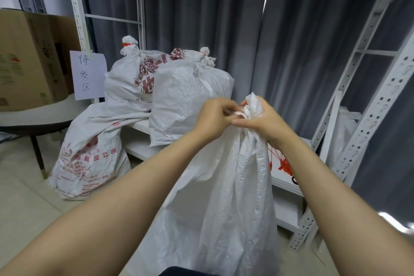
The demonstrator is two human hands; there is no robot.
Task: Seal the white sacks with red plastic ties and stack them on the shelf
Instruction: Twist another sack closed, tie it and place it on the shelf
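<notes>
Tie (238,114) blurred, half-hidden by fingers (225,108)

**Handwritten sign and printed sacks at the shelf's left end**

A white paper sheet (87,75) on the upright at the left end of the shelf (140,126) carries three handwritten characters, top to bottom: 待发区. The rear sack (125,80) on the shelf's left end shows small black print 姓名 low on its face; its large red characters are too creased and hidden to read. The floor sack (89,154), against the shelf's front left corner, bears red print ending 限公司, with blurred digits below. Print on the cardboard box (29,58) is illegible.
</notes>
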